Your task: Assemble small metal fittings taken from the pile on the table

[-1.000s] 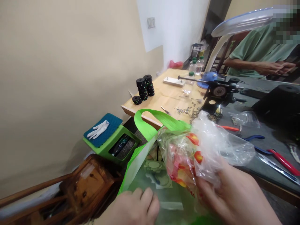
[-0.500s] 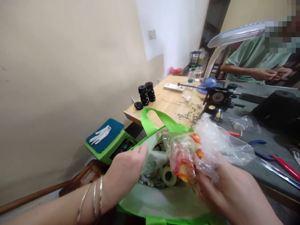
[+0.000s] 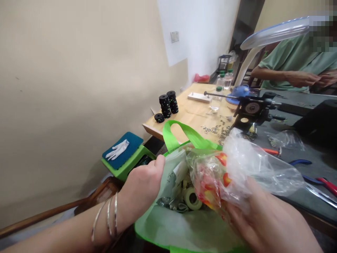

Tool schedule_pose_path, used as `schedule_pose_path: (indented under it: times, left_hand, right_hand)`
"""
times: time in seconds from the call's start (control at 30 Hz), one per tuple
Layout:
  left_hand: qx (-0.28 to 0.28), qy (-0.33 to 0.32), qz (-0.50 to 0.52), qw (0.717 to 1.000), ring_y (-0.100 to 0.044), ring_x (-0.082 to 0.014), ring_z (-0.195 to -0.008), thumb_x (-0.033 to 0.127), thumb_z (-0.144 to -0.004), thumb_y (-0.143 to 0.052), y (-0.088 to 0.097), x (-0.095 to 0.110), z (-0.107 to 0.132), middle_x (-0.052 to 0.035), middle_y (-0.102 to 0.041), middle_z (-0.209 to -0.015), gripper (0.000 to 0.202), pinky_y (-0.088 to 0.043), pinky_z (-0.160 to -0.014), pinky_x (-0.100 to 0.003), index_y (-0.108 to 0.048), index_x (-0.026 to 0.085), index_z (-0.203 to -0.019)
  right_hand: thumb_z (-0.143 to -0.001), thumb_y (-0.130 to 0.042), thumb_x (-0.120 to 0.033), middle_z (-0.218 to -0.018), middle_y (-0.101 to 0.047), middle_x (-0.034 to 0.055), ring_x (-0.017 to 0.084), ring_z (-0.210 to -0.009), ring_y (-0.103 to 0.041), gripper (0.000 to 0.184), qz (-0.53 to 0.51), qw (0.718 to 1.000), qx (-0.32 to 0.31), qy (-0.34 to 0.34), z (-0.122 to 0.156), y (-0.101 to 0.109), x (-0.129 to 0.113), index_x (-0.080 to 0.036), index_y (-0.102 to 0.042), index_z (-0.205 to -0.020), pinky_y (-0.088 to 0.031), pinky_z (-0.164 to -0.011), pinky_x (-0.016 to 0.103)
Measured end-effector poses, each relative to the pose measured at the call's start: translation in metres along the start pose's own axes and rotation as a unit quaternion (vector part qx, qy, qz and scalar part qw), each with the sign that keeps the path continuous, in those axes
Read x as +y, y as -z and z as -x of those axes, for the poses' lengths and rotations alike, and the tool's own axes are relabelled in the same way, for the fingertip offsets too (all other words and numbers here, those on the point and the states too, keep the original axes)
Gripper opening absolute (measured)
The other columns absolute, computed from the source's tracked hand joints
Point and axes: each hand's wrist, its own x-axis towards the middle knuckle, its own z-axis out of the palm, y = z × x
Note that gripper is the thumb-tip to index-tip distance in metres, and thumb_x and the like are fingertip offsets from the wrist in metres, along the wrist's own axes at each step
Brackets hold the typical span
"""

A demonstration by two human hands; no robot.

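A green tote bag (image 3: 195,230) with a pale lining gapes in front of me, its loop handle standing up at the far side. My left hand (image 3: 143,184) is closed on the bag's left rim. In my right hand (image 3: 271,216) is a bunched clear plastic bag (image 3: 239,158) with red and yellow printing, held over the tote's right side. Inside the tote lie a roll of pale tape (image 3: 193,199), a white packet with handwriting (image 3: 172,177) and small things I cannot make out. The right fingertips are partly hidden behind the plastic.
Black spools (image 3: 165,106) stand on the wooden table (image 3: 189,116). A black clamp device (image 3: 251,109), scattered small pieces and red-handled pliers (image 3: 329,186) lie further right. A white glove (image 3: 117,149) rests on a green stool. Across the table sits a person (image 3: 292,70) beneath a lamp.
My view has turned slightly left, so the table and stool sit further right. The left hand's fingers have risen a little with the rim, and the handwritten packet shows more. Both holds continue.
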Motion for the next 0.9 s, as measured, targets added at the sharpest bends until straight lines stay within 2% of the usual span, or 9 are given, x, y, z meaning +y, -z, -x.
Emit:
schedule_pose_path:
  times: [0.17, 0.27, 0.47, 0.63, 0.8, 0.9]
  left_hand:
    - [0.042, 0.008, 0.125, 0.991, -0.057, -0.0143, -0.05, 0.019, -0.092, -0.026, 0.004, -0.005, -0.005, 0.0005, -0.057, -0.06, 0.02, -0.042, -0.048, -0.024, -0.043, 0.02, -0.081]
    - [0.039, 0.01, 0.196, 0.98, -0.057, -0.0132, -0.049, 0.024, -0.093, -0.023, 0.009, -0.004, -0.008, 0.0003, -0.058, -0.061, 0.023, -0.045, -0.051, -0.025, -0.042, 0.02, -0.081]
    - [0.024, 0.01, 0.27, 0.963, -0.058, -0.0125, -0.05, 0.026, -0.093, -0.024, 0.02, 0.006, -0.011, -0.0003, -0.06, -0.063, 0.023, -0.046, -0.052, -0.025, -0.042, 0.02, -0.08]
    - [-0.098, 0.001, 0.424, 0.9, -0.059, -0.0106, -0.052, 0.026, -0.093, -0.031, 0.031, 0.022, -0.02, 0.0008, -0.063, -0.068, 0.017, -0.046, -0.049, -0.022, -0.041, 0.021, -0.08]
    - [-0.162, -0.01, 0.433, 0.887, -0.053, -0.0102, -0.051, 0.022, -0.086, -0.043, 0.039, 0.044, -0.032, 0.0024, -0.056, -0.06, 0.017, -0.042, -0.045, -0.02, -0.044, 0.019, -0.07]
    - [-0.249, 0.029, 0.496, 0.831, -0.058, -0.0119, -0.052, 0.026, -0.085, -0.046, 0.039, 0.059, -0.036, 0.0003, -0.059, -0.064, 0.013, -0.045, -0.045, -0.019, -0.048, 0.018, -0.076]
  right_hand:
    - [-0.087, -0.033, -0.032, -0.054, -0.059, 0.0075, 0.024, -0.04, -0.059, 0.032, 0.084, 0.996, 0.021, 0.009, 0.003, -0.004, -0.006, -0.01, -0.05, -0.104, -0.041, -0.033, 0.03]
    - [-0.084, -0.037, -0.033, -0.056, -0.061, 0.0104, 0.026, -0.04, -0.059, 0.035, 0.109, 0.994, 0.013, 0.016, 0.006, -0.006, -0.007, -0.009, -0.051, -0.105, -0.04, -0.032, 0.03]
    - [-0.08, -0.044, -0.035, -0.057, -0.061, 0.0104, 0.026, -0.039, -0.057, 0.033, 0.129, 0.991, 0.002, 0.019, 0.013, -0.01, -0.004, -0.012, -0.054, -0.101, -0.037, -0.031, 0.03]
    - [-0.083, -0.044, -0.034, -0.055, -0.06, 0.0093, 0.023, -0.039, -0.056, 0.028, 0.131, 0.991, -0.001, 0.012, 0.008, -0.008, -0.006, -0.013, -0.055, -0.098, -0.034, -0.035, 0.03]
    - [-0.086, -0.039, -0.031, -0.049, -0.056, 0.0053, 0.02, -0.036, -0.054, 0.021, 0.14, 0.99, 0.012, 0.004, -0.005, 0.0, -0.009, -0.016, -0.053, -0.088, -0.029, -0.036, 0.028]
    - [-0.09, -0.029, -0.028, -0.043, -0.051, 0.0017, 0.02, -0.032, -0.053, 0.026, 0.145, 0.989, 0.029, -0.003, -0.011, 0.002, -0.009, -0.017, -0.05, -0.078, -0.026, -0.035, 0.027]
